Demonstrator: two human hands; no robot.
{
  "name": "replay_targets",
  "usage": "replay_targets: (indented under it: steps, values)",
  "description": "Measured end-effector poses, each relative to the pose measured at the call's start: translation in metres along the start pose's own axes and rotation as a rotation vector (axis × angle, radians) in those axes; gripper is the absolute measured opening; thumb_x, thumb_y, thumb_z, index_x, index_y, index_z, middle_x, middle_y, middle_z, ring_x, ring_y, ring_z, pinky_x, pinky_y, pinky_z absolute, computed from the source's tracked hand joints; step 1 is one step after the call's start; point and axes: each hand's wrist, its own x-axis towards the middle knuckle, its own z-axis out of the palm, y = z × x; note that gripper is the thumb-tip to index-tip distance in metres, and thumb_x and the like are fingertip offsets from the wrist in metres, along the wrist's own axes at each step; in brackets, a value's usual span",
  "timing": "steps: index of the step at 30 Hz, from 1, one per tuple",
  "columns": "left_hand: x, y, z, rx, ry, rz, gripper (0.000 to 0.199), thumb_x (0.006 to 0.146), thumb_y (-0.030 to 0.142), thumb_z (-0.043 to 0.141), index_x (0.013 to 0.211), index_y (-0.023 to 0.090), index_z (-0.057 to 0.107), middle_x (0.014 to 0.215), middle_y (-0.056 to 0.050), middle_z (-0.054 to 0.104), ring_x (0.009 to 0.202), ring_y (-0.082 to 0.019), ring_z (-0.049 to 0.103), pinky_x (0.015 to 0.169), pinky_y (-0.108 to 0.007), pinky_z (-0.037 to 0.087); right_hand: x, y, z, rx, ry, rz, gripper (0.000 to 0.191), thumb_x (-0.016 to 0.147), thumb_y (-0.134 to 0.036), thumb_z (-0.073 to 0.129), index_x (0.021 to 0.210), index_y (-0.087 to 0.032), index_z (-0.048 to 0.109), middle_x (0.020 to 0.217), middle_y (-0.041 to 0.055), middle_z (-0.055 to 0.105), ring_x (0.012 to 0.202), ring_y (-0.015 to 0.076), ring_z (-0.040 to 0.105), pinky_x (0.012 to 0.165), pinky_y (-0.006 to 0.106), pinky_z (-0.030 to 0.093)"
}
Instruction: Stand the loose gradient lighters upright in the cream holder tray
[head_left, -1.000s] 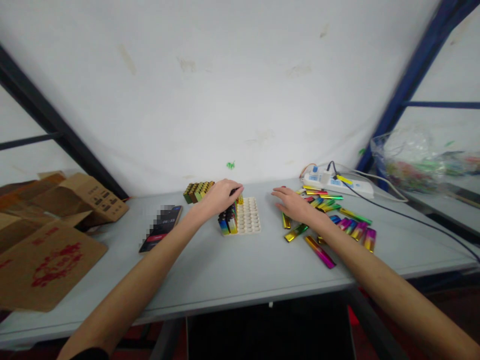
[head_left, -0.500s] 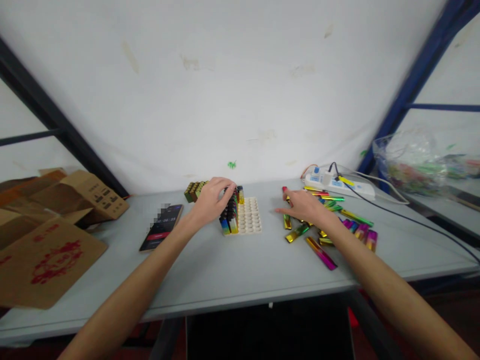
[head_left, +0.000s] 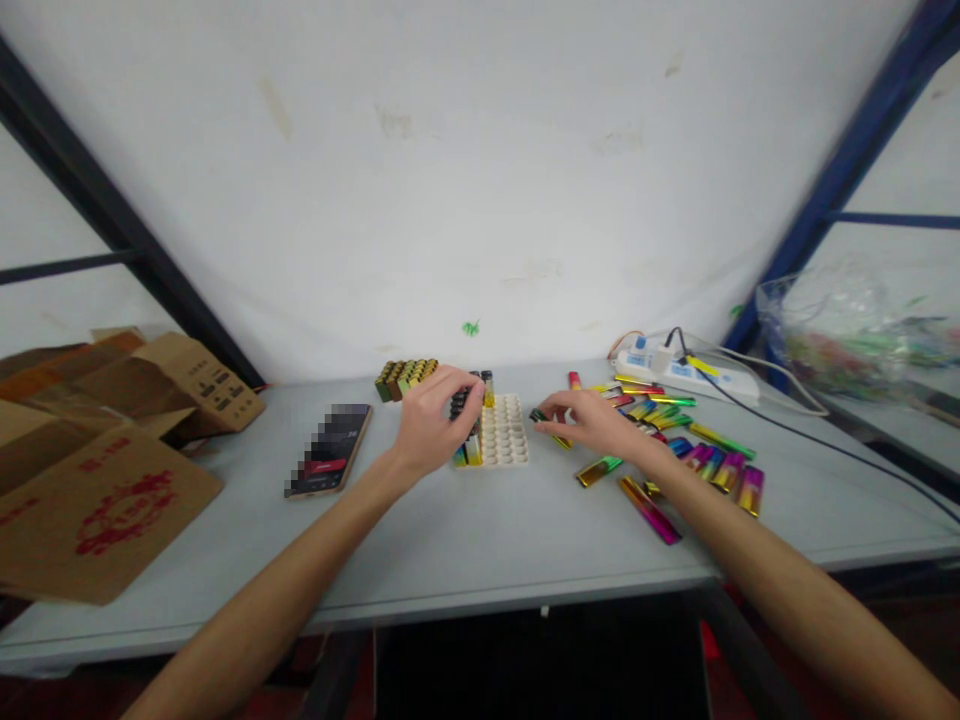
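Observation:
My left hand curves around the dark-topped lighters standing in the white tray. Its thumb and fingertips close at their tops; the palm hides part of the row. Round holes show in the tray's right part, and a yellow lighter stands at its back. Between the thumb and fingers of my right hand is a shiny green-and-gold lighter, tilted, its dark end toward the tray. Beside and under that wrist lies a loose pile of metallic, many-coloured lighters.
A block of upright gold-green pieces stands behind my left hand. To the left are a phone and cardboard boxes. A power strip with cables lies at the back right, near a clear plastic bag.
My right hand has moved left from the pile toward the tray, now with a lighter in its fingers. My left hand has shifted slightly lower at the row; the view has moved a little.

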Motion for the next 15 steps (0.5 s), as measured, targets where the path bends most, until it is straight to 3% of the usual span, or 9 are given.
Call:
replay_targets:
  steps: [4,7,11,15]
  values:
    - [-0.002,0.017,0.001,-0.196,-0.053,-0.21,0.028,0.096,0.043,0.061,0.084,0.018,0.068,0.078,-0.003,0.072,0.07,-0.016,0.067,0.072,-0.029,0.053,0.0,-0.012,0.001,0.552,0.096,0.035,0.038,0.085,-0.051,0.077,0.099,-0.017,0.071,0.079,0.0031,0.071,0.068,0.0157,0.064,0.063,0.029,0.052]
    - [-0.004,0.025,0.005,-0.415,-0.179,-0.334,0.031,0.099,0.047,0.057,0.091,0.018,0.065,0.084,-0.005,0.074,0.079,-0.018,0.072,0.076,-0.029,0.056,-0.001,-0.016,0.003,0.794,0.13,0.031,0.039,0.079,-0.046,0.084,0.104,-0.018,0.072,0.08,0.0031,0.073,0.069,0.0163,0.067,0.068,0.032,0.057]
    - [-0.01,0.025,0.017,-0.659,-0.352,-0.427,0.034,0.098,0.053,0.058,0.102,0.019,0.06,0.093,-0.006,0.076,0.088,-0.019,0.073,0.08,-0.03,0.057,-0.001,-0.018,0.004,0.823,0.143,-0.002,0.036,0.079,-0.043,0.085,0.106,-0.021,0.076,0.09,0.0052,0.074,0.075,0.0168,0.067,0.07,0.033,0.058]
    - [-0.013,0.023,0.026,-0.838,-0.4,-0.53,0.043,0.092,0.061,0.063,0.103,0.019,0.057,0.079,-0.002,0.07,0.07,-0.016,0.068,0.065,-0.026,0.053,-0.001,-0.017,0.007,0.712,0.173,-0.083,0.033,0.081,-0.045,0.083,0.107,-0.025,0.079,0.118,0.0086,0.067,0.102,0.0206,0.064,0.082,0.034,0.057]
